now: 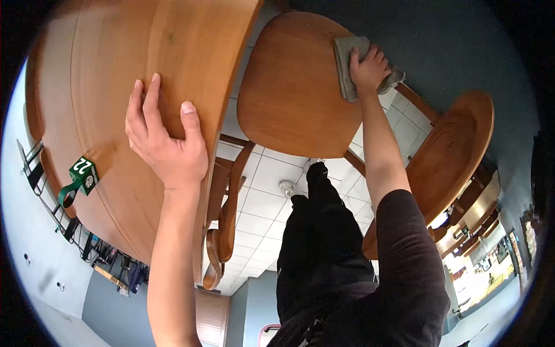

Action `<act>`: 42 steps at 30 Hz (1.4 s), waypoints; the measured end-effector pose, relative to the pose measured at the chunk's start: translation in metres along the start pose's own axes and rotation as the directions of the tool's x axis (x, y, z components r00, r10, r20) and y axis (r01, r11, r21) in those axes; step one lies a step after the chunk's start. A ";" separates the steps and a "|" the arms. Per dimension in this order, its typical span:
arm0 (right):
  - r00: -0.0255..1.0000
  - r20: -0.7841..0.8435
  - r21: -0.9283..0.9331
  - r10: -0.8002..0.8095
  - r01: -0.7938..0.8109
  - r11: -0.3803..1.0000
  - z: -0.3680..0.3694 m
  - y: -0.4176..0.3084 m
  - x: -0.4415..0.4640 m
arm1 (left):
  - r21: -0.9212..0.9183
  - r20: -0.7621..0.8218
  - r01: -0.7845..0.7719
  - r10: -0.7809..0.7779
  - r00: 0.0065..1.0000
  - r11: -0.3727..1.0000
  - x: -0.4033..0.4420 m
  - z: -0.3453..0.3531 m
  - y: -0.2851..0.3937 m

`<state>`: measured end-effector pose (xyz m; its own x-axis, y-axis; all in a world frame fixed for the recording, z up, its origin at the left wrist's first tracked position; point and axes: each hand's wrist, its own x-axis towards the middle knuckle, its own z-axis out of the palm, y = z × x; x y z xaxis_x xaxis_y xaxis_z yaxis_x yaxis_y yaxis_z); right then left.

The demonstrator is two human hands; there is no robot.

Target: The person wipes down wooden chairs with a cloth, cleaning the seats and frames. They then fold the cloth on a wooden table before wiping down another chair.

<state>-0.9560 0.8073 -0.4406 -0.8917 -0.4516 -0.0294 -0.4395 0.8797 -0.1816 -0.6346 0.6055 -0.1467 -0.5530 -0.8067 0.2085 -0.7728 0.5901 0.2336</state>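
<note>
We find the right hand laid palm-down with its fingers bent over a gray cloth, which it holds against the chair seat near that seat's far right side. The left hand is free of any object, its fingers spread on the wooden counter close to the edge; how much weight it bears we cannot tell. Our principal concern is the cloth: one bunched end lies at or past the seat's edge, so a further push outward could carry it off the wood and leave the fingers rubbing the rim, or let it drop to the tiled floor. Pressure so near one side might also tip or shift the chair, in our judgement, if its legs stand loosely on smooth tile. Should the left hand be serving as a brace, a slide toward the edge would cost the person balance. We note the green number block on the counter, well apart from that hand; only a wide sweep of the arm would likely topple it. The curved wooden panel beside the right sleeve could be bumped by a careless elbow on withdrawal.
</note>
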 end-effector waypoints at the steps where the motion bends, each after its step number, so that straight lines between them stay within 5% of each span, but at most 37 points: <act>1: 1.000 0.004 0.002 0.001 -0.001 1.000 0.004 -0.004 0.001 | -0.007 -0.009 -0.006 0.006 1.000 1.000 0.000 0.000 0.000; 4: 0.999 -0.026 -0.026 0.020 -0.021 0.999 0.020 -0.027 0.014 | -0.017 -0.019 -0.010 0.010 1.000 1.000 0.000 0.001 0.001; 6: 0.934 -0.259 -0.128 -0.245 0.218 0.968 0.028 -0.069 0.014 | -0.015 -0.021 -0.005 0.004 1.000 1.000 0.000 0.001 0.000; 9: 0.922 -0.154 -0.150 -0.356 0.334 0.931 0.010 -0.133 0.023 | -0.016 -0.035 -0.014 0.014 0.999 1.000 0.001 0.004 -0.003; 10: 0.931 0.102 -0.139 -0.349 0.361 0.922 -0.010 -0.155 0.025 | -0.017 -0.043 -0.019 0.019 0.999 1.000 0.001 0.005 -0.004; 11: 0.879 0.352 -0.123 -0.322 0.385 0.915 -0.020 -0.168 0.020 | -0.021 -0.050 -0.024 0.023 0.998 1.000 0.000 0.005 -0.004; 13: 0.779 0.013 0.090 -0.627 0.624 0.777 -0.014 -0.170 -0.003 | -0.021 -0.044 -0.015 0.014 0.999 1.000 -0.001 0.004 -0.003; 15: 0.610 -0.214 -0.053 -0.763 0.773 0.633 0.025 -0.183 -0.029 | -0.025 -0.051 -0.014 0.012 0.999 1.000 0.000 0.004 -0.002; 16: 0.611 -0.215 -0.054 -0.762 0.772 0.634 0.030 -0.182 -0.045 | -0.020 -0.050 -0.013 0.012 0.999 1.000 0.000 0.004 -0.003; 18: 0.290 -0.113 0.292 -0.950 0.924 0.247 0.026 -0.176 -0.081 | -0.014 -0.036 -0.029 0.029 0.999 0.999 0.000 0.005 -0.005; 21: 0.474 -0.084 0.246 -0.877 0.863 0.442 0.025 -0.156 -0.092 | -0.035 -0.020 -0.035 0.035 0.999 0.999 0.001 0.004 -0.005; 22: 0.745 -0.148 0.200 -0.651 0.667 0.718 0.020 -0.149 -0.090 | -0.054 -0.040 -0.045 0.043 0.998 0.998 0.002 0.005 -0.006; 23: 0.911 -0.218 0.177 -0.350 0.390 0.904 0.018 -0.139 -0.090 | -0.070 -0.059 -0.047 0.042 0.997 0.996 0.001 0.005 -0.006; 24: 0.910 -0.216 0.178 -0.354 0.393 0.902 0.019 -0.126 -0.091 | -0.069 -0.058 -0.042 0.038 0.998 0.997 -0.001 0.004 -0.006; 26: 0.904 -0.383 0.197 0.189 -0.120 0.973 0.023 -0.095 -0.094 | -0.095 -0.071 -0.041 0.034 0.997 0.995 0.000 0.005 -0.005; 27: 0.899 -0.392 0.183 0.194 -0.130 0.975 0.017 -0.076 -0.095 | -0.114 -0.066 -0.048 0.041 0.997 0.992 0.001 0.006 -0.002; 28: 0.904 -0.191 0.114 -0.383 0.408 0.906 0.004 -0.063 -0.099 | -0.098 -0.061 -0.034 0.028 0.998 0.995 0.001 0.005 -0.004; 29: 0.553 0.034 0.170 -0.833 0.818 0.550 -0.007 -0.050 -0.100 | -0.081 -0.057 -0.017 0.012 0.998 0.997 0.001 0.004 -0.004; 33: 0.498 0.074 0.143 -0.864 0.852 0.504 -0.008 -0.017 -0.075 | -0.058 -0.058 -0.025 0.022 0.998 0.998 0.001 0.002 0.000; 34: 0.835 -0.084 0.086 -0.544 0.550 0.831 -0.005 -0.018 -0.081 | -0.065 -0.057 -0.025 0.022 0.998 0.998 0.001 0.001 0.000; 35: 0.963 -0.249 0.104 -0.099 0.128 0.986 -0.001 -0.017 -0.085 | -0.061 -0.047 -0.027 0.024 0.999 0.998 0.001 0.001 0.000; 39: 0.959 -0.256 0.208 -0.124 0.180 0.962 -0.001 -0.004 -0.084 | -0.063 -0.028 -0.011 0.010 1.000 0.998 0.002 0.000 0.002; 41: 0.768 -0.034 0.152 -0.640 0.636 0.756 -0.019 0.000 -0.066 | -0.078 -0.030 -0.019 0.016 0.999 0.997 0.002 0.001 0.002; 42: 0.766 -0.038 0.151 -0.642 0.639 0.754 -0.018 0.001 -0.062 | -0.079 -0.031 -0.026 0.024 0.999 0.997 0.003 0.000 0.002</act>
<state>-0.9025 0.8388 -0.4217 -0.4050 -0.9048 0.1313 -0.8852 0.3521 -0.3040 -0.6372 0.6043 -0.1457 -0.5611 -0.7910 0.2437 -0.7309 0.6117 0.3027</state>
